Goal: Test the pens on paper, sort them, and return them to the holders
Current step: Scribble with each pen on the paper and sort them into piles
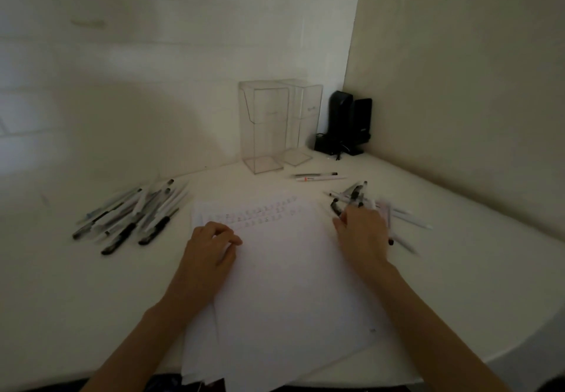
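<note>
Left hand (211, 247), fingers loosely curled, rests on the paper (290, 284); right hand (363, 232) covers the pens (354, 195) piled right of the sheet, its grasp too blurred to tell. Such pens are probably light, stiff, slick and apt to roll: pinch at the dark grip.

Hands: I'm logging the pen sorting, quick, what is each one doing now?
Left hand: open, loosely curled, resting on the paper, holding nothing.
Right hand: on the right pen pile; blurred, grip cannot be told.
</note>
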